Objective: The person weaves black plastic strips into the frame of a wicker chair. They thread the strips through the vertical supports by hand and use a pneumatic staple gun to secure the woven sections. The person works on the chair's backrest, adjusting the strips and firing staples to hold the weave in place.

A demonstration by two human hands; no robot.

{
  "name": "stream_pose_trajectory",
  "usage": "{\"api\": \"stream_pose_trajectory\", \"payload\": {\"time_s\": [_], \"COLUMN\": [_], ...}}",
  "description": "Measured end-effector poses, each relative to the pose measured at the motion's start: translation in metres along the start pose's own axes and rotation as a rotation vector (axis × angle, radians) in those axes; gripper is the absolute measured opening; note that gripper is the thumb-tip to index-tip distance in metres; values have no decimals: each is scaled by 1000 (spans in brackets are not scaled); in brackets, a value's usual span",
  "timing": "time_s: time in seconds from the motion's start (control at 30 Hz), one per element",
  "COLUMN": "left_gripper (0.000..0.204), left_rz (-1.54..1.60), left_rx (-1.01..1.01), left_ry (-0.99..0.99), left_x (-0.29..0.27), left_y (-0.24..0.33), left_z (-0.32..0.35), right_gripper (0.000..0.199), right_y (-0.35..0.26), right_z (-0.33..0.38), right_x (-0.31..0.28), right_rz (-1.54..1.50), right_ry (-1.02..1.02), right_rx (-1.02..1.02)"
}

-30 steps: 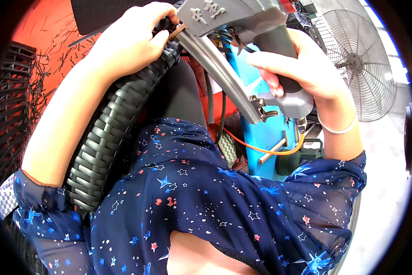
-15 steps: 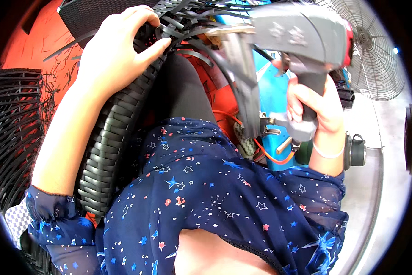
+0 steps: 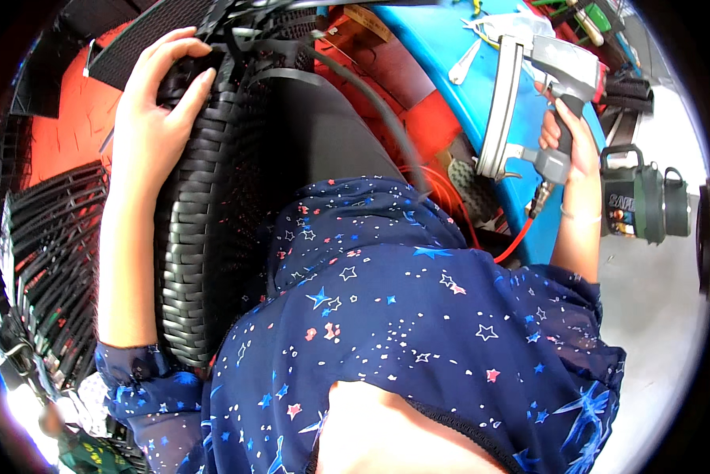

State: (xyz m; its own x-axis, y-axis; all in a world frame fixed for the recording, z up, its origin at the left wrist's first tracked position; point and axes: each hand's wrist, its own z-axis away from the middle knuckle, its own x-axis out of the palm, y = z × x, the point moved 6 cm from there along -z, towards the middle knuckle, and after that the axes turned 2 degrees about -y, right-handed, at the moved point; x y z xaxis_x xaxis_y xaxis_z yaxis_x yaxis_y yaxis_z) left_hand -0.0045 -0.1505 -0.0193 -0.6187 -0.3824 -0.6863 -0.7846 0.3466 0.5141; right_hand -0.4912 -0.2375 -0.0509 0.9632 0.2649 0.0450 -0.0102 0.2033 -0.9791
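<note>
At near left, clasps the upper end of a thick, rounded woven piece [image 3: 189,253], glossy black and ridged, with curved left hand [image 3: 151,103]. At right, grips a rigid grey pistol-shaped tool [image 3: 566,62] by its handle in the right hand [image 3: 574,141], above a smooth blue table [image 3: 430,39]. Beyond, extends to pale floor [image 3: 647,316] at right, red floor [image 3: 66,150] at left.

one nailer [image 3: 563,60], one jug [image 3: 638,197], perhaps one hose [image 3: 517,242]

A sheer-sleeved navy star-print blouse [image 3: 386,316] tops black trousers [image 3: 319,130].
</note>
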Motion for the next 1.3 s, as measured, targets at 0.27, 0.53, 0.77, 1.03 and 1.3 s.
{"api": "stream_pose_trajectory", "payload": {"time_s": [0.27,0.53,0.77,1.03,1.3], "left_gripper": [27,22,23,23,23], "left_rz": [-3,-79,-63,-95,-93], "left_rx": [-48,-45,-75,-19,-26], "left_ry": [-57,-31,-33,5,8], "left_x": [5,-6,-11,-15,-15], "left_y": [4,12,16,21,22], "left_z": [-5,-2,0,0,-2], "right_gripper": [48,49,51,25,52], "right_y": [99,129,44,-1,-10], "right_z": [-3,8,-8,20,-5], "right_x": [-100,-150,-178,218,317], "right_rz": [-500,-489,1605,1056,927], "right_ry": [-7,208,615,-357,-428], "right_rx": [229,305,153,-842,-828]}}
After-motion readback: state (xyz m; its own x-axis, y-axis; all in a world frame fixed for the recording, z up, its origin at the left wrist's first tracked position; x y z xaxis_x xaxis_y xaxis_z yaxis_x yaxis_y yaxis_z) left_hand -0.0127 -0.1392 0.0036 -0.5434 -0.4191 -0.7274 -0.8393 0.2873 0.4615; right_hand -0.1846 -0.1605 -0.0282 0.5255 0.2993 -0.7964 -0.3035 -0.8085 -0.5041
